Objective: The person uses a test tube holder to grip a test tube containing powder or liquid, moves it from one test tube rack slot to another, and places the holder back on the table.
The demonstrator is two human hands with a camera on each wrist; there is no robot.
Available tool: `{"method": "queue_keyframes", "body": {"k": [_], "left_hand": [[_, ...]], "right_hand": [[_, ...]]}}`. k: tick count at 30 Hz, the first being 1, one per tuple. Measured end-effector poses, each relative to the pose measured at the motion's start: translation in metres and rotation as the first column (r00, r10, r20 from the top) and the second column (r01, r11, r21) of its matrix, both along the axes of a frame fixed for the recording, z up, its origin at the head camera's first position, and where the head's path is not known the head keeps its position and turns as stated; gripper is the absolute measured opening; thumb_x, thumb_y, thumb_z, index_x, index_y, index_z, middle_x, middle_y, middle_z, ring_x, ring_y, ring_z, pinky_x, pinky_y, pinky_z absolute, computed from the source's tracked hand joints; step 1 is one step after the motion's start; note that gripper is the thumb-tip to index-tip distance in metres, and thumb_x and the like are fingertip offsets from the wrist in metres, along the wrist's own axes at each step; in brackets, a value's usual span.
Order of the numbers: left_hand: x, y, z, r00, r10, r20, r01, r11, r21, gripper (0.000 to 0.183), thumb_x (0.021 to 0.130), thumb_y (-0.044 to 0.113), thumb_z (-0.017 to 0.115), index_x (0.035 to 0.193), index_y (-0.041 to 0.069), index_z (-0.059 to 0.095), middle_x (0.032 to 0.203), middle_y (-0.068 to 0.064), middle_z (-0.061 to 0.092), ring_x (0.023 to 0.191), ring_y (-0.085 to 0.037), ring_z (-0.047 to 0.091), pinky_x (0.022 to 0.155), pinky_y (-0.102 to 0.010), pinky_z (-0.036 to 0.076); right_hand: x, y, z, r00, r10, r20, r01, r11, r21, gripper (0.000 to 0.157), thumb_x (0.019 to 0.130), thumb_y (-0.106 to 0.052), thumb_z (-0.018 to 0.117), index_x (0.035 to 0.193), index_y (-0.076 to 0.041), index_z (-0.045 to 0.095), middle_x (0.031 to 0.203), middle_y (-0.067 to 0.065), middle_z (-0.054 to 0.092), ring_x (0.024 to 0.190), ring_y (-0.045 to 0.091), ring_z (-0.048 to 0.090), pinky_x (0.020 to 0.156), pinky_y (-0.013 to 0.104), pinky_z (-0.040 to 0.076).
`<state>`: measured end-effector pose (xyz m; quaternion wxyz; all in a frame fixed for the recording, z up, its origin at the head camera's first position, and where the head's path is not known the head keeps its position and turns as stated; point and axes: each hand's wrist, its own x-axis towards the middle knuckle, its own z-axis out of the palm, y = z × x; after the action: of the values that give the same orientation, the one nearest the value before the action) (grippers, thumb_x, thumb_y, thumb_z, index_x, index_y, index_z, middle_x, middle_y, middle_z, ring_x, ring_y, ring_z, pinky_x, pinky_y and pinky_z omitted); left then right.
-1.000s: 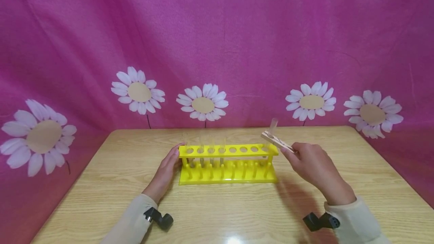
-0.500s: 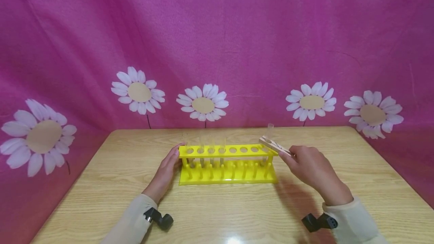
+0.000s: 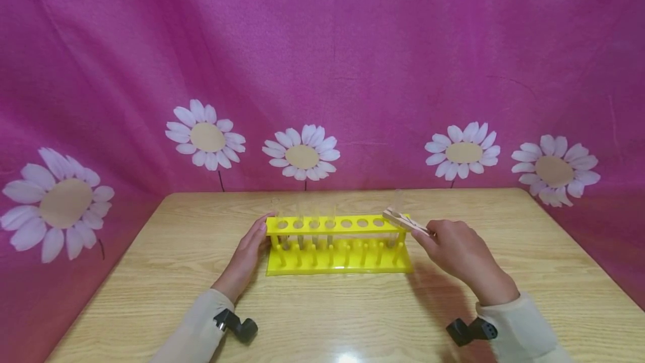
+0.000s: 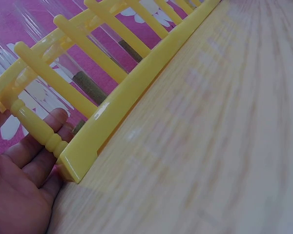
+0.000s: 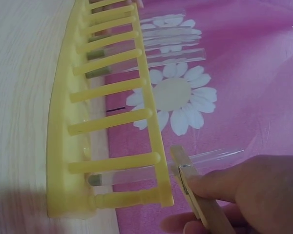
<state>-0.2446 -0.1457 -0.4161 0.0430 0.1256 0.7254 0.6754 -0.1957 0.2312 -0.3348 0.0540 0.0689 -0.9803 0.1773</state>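
A yellow test tube rack stands upright on the table. My left hand holds its left end, fingers reaching behind the end post in the left wrist view. My right hand pinches a wooden clothespin, whose jaws clasp a clear test tube. That tube stands in the rack's rightmost hole; its bottom, with a dark greenish bit inside, reaches down near the base in the right wrist view. The clothespin lies close over the top plate. Several other tubes with dark contents fill the left holes.
Holes in the top plate between the left tubes and the right one hold no tubes. A row of yellow pegs rises along the rack's front. Behind the wooden table hangs a magenta cloth with daisies.
My right hand has moved down and slightly left, lowering the clothespin and its test tube further into the rightmost hole. The left hand and rack stay where they were.
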Motion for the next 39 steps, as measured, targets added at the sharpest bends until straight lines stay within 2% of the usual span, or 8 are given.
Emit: {"method": "queue_keyframes", "body": {"k": [4, 10, 13, 20, 23, 31, 34, 39], "left_hand": [[0.002, 0.001, 0.003, 1.000, 0.001, 0.015, -0.001, 1.000, -0.009, 0.045, 0.099, 0.036, 0.026, 0.140, 0.017, 0.031, 0.143, 0.000, 0.029, 0.131, -0.017, 0.026, 0.108, -0.043, 0.018], [-0.008, -0.002, -0.013, 0.999, 0.022, 0.023, -0.022, 1.000, -0.012, 0.047, 0.096, 0.046, 0.029, 0.137, 0.025, 0.035, 0.142, 0.005, 0.031, 0.130, -0.015, 0.027, 0.108, -0.041, 0.019], [-0.010, -0.003, -0.016, 1.000, 0.023, 0.008, -0.023, 1.000, -0.010, 0.047, 0.095, 0.048, 0.029, 0.137, 0.026, 0.036, 0.142, 0.005, 0.031, 0.130, -0.014, 0.027, 0.108, -0.042, 0.019], [0.003, 0.001, 0.003, 1.000, 0.010, 0.026, -0.009, 1.000, -0.016, 0.044, 0.099, 0.036, 0.025, 0.140, 0.018, 0.031, 0.144, -0.002, 0.028, 0.131, -0.018, 0.025, 0.108, -0.043, 0.018], [0.005, 0.002, 0.006, 1.000, 0.012, 0.026, -0.012, 1.000, -0.025, 0.045, 0.099, 0.036, 0.025, 0.140, 0.018, 0.031, 0.144, -0.001, 0.028, 0.131, -0.017, 0.025, 0.108, -0.042, 0.018], [-0.010, -0.002, -0.014, 1.000, 0.021, 0.017, -0.021, 1.000, -0.024, 0.047, 0.096, 0.046, 0.028, 0.137, 0.025, 0.035, 0.141, 0.005, 0.032, 0.130, -0.014, 0.027, 0.108, -0.041, 0.018], [-0.011, -0.003, -0.017, 1.000, 0.023, 0.000, -0.023, 1.000, -0.015, 0.049, 0.094, 0.051, 0.030, 0.136, 0.027, 0.037, 0.141, 0.004, 0.032, 0.130, -0.014, 0.028, 0.108, -0.042, 0.019], [-0.010, -0.003, -0.018, 1.000, 0.027, -0.003, -0.027, 0.999, -0.019, 0.053, 0.092, 0.055, 0.031, 0.136, 0.027, 0.036, 0.141, 0.005, 0.033, 0.129, -0.014, 0.029, 0.108, -0.042, 0.020]], "right_hand": [[-0.001, 0.000, -0.002, 1.000, -0.001, -0.006, 0.001, 1.000, 0.009, 0.034, 0.087, -0.041, 0.055, 0.068, -0.013, 0.058, 0.052, -0.001, 0.042, 0.047, 0.015, 0.038, 0.042, 0.027, 0.030], [-0.001, 0.000, -0.004, 1.000, 0.012, -0.016, -0.012, 1.000, 0.010, 0.035, 0.087, -0.042, 0.055, 0.068, -0.013, 0.058, 0.052, -0.001, 0.041, 0.048, 0.015, 0.037, 0.042, 0.027, 0.029], [-0.001, 0.000, -0.004, 1.000, 0.014, -0.010, -0.014, 1.000, 0.009, 0.034, 0.087, -0.041, 0.055, 0.069, -0.012, 0.059, 0.052, -0.001, 0.042, 0.048, 0.015, 0.037, 0.042, 0.027, 0.029], [-0.001, 0.000, -0.003, 1.000, 0.008, 0.022, -0.008, 1.000, 0.006, 0.034, 0.087, -0.041, 0.055, 0.072, -0.011, 0.061, 0.054, 0.000, 0.043, 0.049, 0.015, 0.038, 0.043, 0.027, 0.031], [0.000, 0.000, -0.002, 1.000, 0.015, 0.021, -0.015, 1.000, 0.002, 0.033, 0.087, -0.040, 0.055, 0.072, -0.011, 0.061, 0.053, 0.000, 0.043, 0.048, 0.015, 0.038, 0.043, 0.027, 0.031], [0.000, -0.001, -0.001, 0.998, 0.018, 0.054, -0.017, 1.000, -0.006, 0.032, 0.086, -0.039, 0.058, 0.078, -0.009, 0.066, 0.054, 0.000, 0.044, 0.049, 0.015, 0.039, 0.045, 0.026, 0.034], [0.000, -0.002, -0.001, 0.998, 0.029, 0.053, -0.029, 1.000, -0.002, 0.032, 0.085, -0.039, 0.059, 0.080, -0.009, 0.069, 0.054, 0.000, 0.045, 0.050, 0.015, 0.040, 0.045, 0.026, 0.034], [0.001, -0.002, -0.002, 0.998, 0.057, 0.025, -0.057, 0.998, 0.015, 0.031, 0.085, -0.039, 0.059, 0.071, -0.011, 0.067, 0.051, -0.002, 0.042, 0.047, 0.013, 0.038, 0.044, 0.026, 0.032]]}}
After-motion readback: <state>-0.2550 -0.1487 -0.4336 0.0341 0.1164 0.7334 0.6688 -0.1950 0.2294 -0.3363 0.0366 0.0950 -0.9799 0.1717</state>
